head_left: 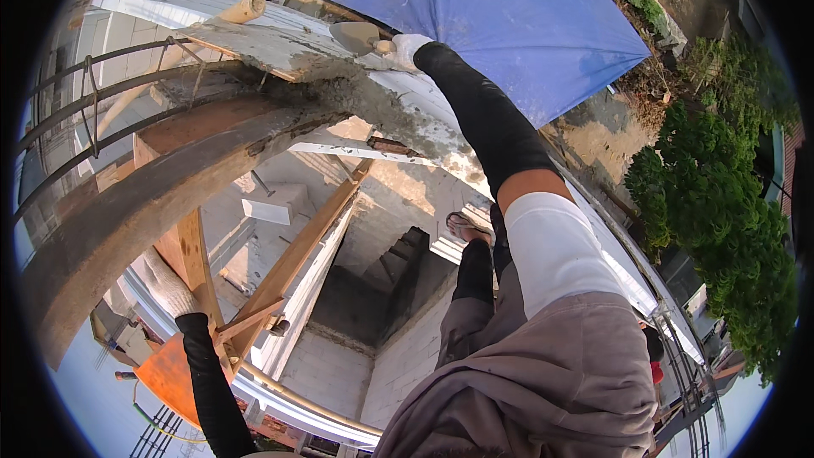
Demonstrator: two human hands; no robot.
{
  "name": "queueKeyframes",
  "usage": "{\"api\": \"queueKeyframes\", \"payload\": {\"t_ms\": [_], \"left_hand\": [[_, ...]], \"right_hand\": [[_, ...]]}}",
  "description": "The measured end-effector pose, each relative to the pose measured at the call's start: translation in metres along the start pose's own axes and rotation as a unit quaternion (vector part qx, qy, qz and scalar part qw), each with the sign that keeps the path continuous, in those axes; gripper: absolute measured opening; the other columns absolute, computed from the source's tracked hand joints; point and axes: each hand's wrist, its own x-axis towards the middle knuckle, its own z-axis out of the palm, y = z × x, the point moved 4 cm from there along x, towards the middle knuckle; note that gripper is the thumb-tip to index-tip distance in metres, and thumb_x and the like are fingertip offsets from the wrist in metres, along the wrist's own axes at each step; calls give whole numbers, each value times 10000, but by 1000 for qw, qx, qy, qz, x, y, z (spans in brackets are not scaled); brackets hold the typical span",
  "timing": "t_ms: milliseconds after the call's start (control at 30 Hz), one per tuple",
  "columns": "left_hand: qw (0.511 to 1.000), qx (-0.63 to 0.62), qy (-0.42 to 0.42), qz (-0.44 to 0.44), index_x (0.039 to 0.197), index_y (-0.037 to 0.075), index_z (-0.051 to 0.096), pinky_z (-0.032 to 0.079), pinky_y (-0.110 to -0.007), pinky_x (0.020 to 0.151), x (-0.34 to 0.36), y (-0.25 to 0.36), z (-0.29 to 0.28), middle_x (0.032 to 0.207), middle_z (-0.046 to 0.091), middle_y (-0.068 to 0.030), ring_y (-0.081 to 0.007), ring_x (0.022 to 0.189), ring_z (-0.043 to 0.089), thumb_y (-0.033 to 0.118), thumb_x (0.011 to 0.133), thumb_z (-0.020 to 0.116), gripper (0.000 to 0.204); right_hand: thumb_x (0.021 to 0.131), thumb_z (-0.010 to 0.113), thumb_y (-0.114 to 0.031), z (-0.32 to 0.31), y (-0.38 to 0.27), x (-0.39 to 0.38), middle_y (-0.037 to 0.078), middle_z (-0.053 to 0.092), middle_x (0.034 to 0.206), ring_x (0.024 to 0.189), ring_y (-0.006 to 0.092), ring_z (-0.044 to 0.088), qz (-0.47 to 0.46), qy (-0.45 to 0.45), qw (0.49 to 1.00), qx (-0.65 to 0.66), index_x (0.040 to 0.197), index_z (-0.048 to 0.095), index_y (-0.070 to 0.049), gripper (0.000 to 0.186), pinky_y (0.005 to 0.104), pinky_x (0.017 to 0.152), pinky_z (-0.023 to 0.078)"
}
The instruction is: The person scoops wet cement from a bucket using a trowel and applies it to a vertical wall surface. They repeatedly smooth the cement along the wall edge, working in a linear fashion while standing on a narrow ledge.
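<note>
My right hand point(410, 51), in a white glove, is closed round the wooden handle of a trowel point(354, 36) with a rounded metal blade. The blade lies over the top of a pale wall point(292, 24). Grey mortar point(373, 102) is spread along the wall nearer to me, rough and wet-looking. At the lower left, my left hand point(168, 285), gloved too, is beside an upright wooden brace point(197, 259), below a long timber board point(153, 170). Its fingers are partly hidden there, so their grip cannot be made out.
Steel reinforcing bars point(91, 106) run along the left. A blue tarpaulin point(500, 17) spreads beyond the wall. Below me drops a deep opening with block walls point(326, 365); my sandalled foot point(465, 227) stands at its edge. An orange container-like object point(176, 377) is at lower left.
</note>
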Motion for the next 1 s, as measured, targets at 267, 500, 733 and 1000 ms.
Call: {"api": "queueKeyframes", "payload": {"t_ms": [267,500,733,1000], "left_hand": [[999,-24,-13,-23,1532,-31,539,519,-316,1044,-6,-20,-26,1425,653,-95,-189,1191,675,346,1146,506,541],[996,36,-43,-64,1587,9,455,563,-342,1006,15,-33,-60,1473,602,-100,-215,1225,661,371,1146,457,570],[996,49,-45,-51,1594,23,434,554,-353,1032,24,-49,-87,1495,577,-103,-233,1256,643,368,1150,437,562],[995,61,-43,-63,1581,27,444,553,-351,1033,21,-59,-109,1475,587,-100,-225,1249,644,359,1151,444,543]], "right_hand": [[952,668,-604,14,-11,20,225,756,1244,1181,406,716,-14,-16,1000,-9,1270,716,5,689,502,979,568],[938,649,-577,73,13,49,215,763,1231,1122,385,743,67,71,993,62,1261,737,-67,611,499,961,575],[973,599,-569,96,31,61,194,759,1254,1158,376,732,60,44,997,31,1334,694,-95,603,499,972,574],[1013,542,-559,100,41,83,170,755,1280,1199,364,719,42,37,998,9,1417,644,-128,600,499,985,572]]}}
